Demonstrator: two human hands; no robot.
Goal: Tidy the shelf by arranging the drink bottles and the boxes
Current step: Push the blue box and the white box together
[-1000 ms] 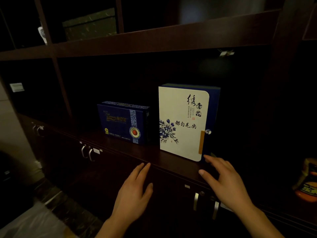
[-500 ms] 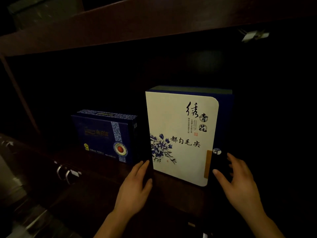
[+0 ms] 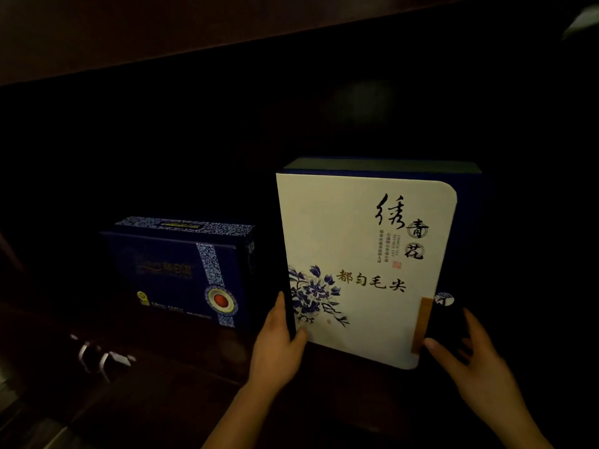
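No longer hovering: gripping the tall white blue-flowered cardboard box point(image 3: 363, 254) with the left hand point(image 3: 275, 348), bracing the open right hand point(image 3: 476, 367) opposite, probably beginning its repositioning.

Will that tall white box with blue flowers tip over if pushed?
Maybe. The white box stands upright, taller than the blue box beside it, so a push up high would probably tip it. Its edges look straight and stiff, so it likely won't bend in the left hand.

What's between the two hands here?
The white box, standing upright: the left hand grips its lower left edge, and the right hand is at its lower right corner. Head view.
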